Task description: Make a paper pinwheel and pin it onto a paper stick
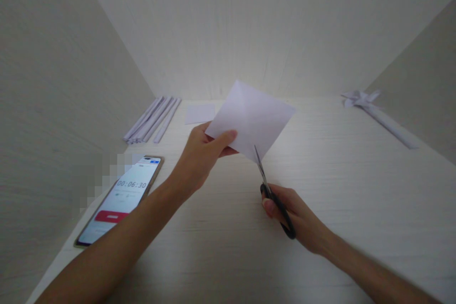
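A square sheet of white paper (254,111) is held up, corner toward me, with a faint crease running down from its top corner. My left hand (199,154) pinches its left side, thumb on top and fingers underneath. In my right hand (290,211) is a pair of scissors (265,178) with black handles. One blade lies over the paper near its lower corner; the other blade is hidden, apparently behind the sheet.
Several rolled paper tubes (153,118) lie at the back left, beside a flat paper square (199,114). A phone (124,194) showing a timer rests near my left forearm. At the back right, a paper pinwheel-like piece on a paper stick (388,123) lies against the side wall.
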The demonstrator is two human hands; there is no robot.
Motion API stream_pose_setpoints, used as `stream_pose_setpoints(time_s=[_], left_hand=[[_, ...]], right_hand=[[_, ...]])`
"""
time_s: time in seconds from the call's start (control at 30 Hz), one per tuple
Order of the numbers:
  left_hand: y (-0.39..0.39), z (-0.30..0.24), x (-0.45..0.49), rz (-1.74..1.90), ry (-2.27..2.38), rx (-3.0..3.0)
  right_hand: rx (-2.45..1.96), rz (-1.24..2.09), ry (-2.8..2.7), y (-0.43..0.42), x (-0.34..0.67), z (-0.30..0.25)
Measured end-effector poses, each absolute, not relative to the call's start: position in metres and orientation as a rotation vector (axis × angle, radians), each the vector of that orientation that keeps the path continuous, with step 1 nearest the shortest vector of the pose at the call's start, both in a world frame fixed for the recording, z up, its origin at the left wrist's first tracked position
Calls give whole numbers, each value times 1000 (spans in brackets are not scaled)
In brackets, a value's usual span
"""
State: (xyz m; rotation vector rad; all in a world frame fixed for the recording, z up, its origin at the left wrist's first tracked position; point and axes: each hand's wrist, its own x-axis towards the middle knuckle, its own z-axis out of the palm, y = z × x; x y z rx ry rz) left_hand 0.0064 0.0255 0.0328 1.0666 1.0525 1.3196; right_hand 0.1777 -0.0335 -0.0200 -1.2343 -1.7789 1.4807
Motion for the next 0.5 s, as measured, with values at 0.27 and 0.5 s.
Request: stream_pose_setpoints(time_s=[0.27,0.5], left_hand=[[26,33,6,1309,1066,1066],[26,34,7,1308,1065,1070]], right_hand=[[-1225,1484,-1768,-34,178,-20],[-1239,1471,-1769,-34,177,-20]])
